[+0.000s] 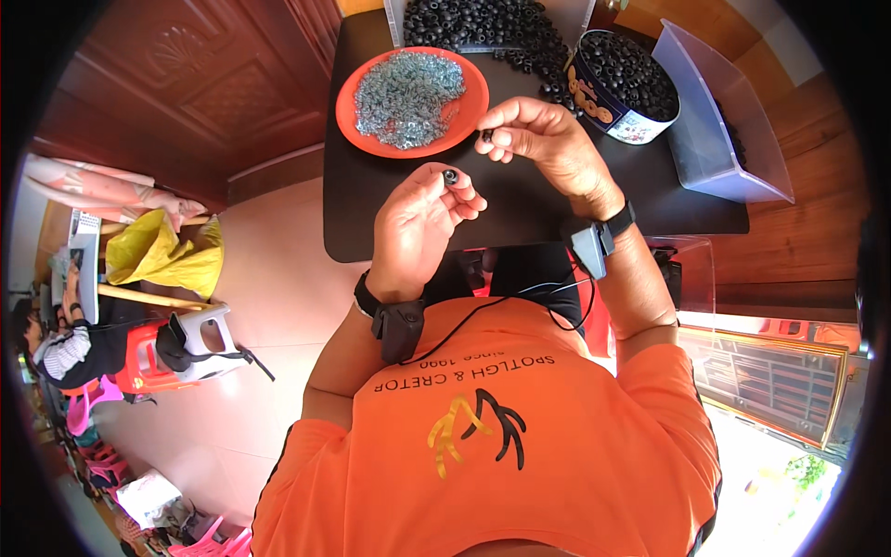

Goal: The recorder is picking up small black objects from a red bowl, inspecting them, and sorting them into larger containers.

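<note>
The left hand [413,227] pinches a black ring-shaped piece [450,176]; the right hand [552,148] pinches a small dark piece [487,136] near an orange plate [346,102] on the bench [529,209].

Over the near edge of the surface [524,209], the left hand [415,223] is showing its palm [409,239], fingers [471,199] curling; the right hand [557,148] is hovering farther in, its thumb [524,142] and forefinger [509,110] pinching.

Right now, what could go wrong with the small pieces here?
The black piece in the left hand might slip. The right hand, close to the orange plate, might knock its clear pieces. Loose black pieces beside the tin could scatter if bumped.
</note>
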Demonstrator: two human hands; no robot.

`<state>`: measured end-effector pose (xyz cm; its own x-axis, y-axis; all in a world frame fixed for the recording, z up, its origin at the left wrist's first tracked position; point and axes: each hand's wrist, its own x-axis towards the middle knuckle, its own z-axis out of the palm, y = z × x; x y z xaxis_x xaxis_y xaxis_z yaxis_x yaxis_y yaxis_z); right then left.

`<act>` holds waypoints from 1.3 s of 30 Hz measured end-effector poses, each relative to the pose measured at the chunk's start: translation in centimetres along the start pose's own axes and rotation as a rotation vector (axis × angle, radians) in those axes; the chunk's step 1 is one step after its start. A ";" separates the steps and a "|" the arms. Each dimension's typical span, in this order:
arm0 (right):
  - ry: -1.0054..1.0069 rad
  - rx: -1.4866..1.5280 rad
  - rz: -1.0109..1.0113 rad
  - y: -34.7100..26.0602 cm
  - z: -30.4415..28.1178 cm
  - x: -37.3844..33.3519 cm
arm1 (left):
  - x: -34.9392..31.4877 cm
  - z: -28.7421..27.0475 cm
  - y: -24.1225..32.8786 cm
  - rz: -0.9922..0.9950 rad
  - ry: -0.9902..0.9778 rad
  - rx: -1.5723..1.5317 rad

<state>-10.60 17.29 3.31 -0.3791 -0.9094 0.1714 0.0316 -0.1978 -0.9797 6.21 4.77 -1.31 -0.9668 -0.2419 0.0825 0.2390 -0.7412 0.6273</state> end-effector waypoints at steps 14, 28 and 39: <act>0.124 -0.074 -0.093 -1.6 2.7 -2.4 | 0.3 1.8 -0.5 0.005 0.031 0.039; 0.180 -0.933 -0.512 -1.3 4.4 -3.5 | 0.0 1.7 -1.2 -0.038 0.029 -0.019; 0.326 -0.836 -0.592 1.0 4.8 -3.9 | -0.1 2.0 -1.0 -0.188 0.106 -0.253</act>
<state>-4.63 18.88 2.19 -0.3588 -0.5847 0.7276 -0.8340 -0.1492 -0.5312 5.87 6.77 -0.42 -0.9846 -0.1396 -0.1056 0.0846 -0.9077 0.4110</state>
